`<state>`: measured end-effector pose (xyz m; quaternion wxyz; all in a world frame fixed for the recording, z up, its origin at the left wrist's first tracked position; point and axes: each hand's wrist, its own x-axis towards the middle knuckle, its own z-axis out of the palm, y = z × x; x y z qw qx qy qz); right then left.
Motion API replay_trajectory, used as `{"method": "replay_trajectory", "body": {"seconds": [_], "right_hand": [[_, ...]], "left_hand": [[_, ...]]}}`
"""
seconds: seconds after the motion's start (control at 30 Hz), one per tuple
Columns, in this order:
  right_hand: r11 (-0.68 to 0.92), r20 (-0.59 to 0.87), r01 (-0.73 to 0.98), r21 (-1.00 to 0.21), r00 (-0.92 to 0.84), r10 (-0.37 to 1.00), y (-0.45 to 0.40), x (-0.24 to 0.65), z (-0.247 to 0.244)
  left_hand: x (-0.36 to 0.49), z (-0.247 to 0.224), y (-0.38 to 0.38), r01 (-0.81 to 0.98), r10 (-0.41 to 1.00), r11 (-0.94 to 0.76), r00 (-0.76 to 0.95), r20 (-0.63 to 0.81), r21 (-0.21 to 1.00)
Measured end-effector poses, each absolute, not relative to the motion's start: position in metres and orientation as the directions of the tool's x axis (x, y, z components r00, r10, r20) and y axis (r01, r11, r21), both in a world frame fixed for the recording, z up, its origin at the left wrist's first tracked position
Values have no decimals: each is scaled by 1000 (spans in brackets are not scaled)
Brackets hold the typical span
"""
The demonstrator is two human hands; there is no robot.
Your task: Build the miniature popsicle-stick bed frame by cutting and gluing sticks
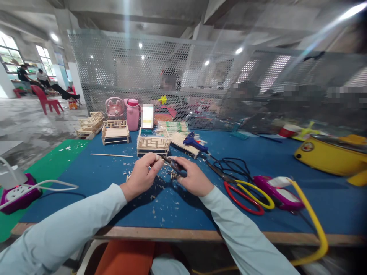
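My right hand (197, 177) is closed round the handles of small dark scissors (174, 165), whose blades point left toward my other hand. My left hand (142, 175) pinches something tiny at the blade tips, seemingly a bit of pale wooden stick; the fingers mostly hide it. Just beyond my hands stands a small model bench (153, 142) of pale sticks. Short stick offcuts (128, 176) and white flakes lie on the blue table mat (114, 206) around and below my hands.
Left at the back are more stick models (115, 131), a pink bottle (132, 116) and a phone (147, 116). A blue glue gun (195, 142) lies on a wooden piece. Large red-and-yellow-handled scissors (246, 195), a purple power strip (276, 193) and a yellow pot (332, 154) occupy the right.
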<state>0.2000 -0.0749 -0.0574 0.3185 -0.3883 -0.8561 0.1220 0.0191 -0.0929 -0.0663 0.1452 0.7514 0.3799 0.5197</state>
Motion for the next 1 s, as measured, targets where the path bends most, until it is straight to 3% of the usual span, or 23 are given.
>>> {"method": "replay_trajectory", "body": {"seconds": [1.0], "right_hand": [[695, 496, 593, -408, -495, 714, -75, 201, -59]], "left_hand": [[20, -69, -93, 408, 726, -669, 179, 663, 622]]}}
